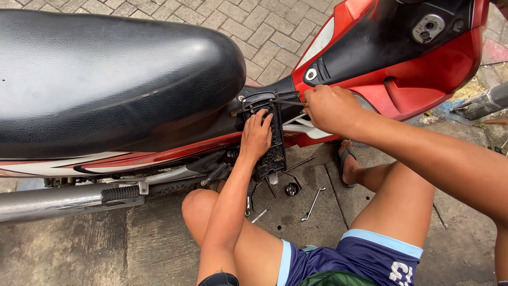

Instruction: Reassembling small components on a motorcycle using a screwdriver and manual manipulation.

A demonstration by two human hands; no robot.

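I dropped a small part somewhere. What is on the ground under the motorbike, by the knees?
On the concrete lie a bent metal wrench, a round black cap and a thin rod. The black panel and left hand cover whatever lies behind them.

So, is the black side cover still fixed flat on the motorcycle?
No, it stands off: the black cover tilts away from the red body.

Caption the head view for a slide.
Left hand steadies a black side panel on a red motorbike; right hand works a thin tool.

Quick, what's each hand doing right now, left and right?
Left hand: open, fingers pressed flat on the black side panel.
Right hand: closed around a thin tool at the panel's top.
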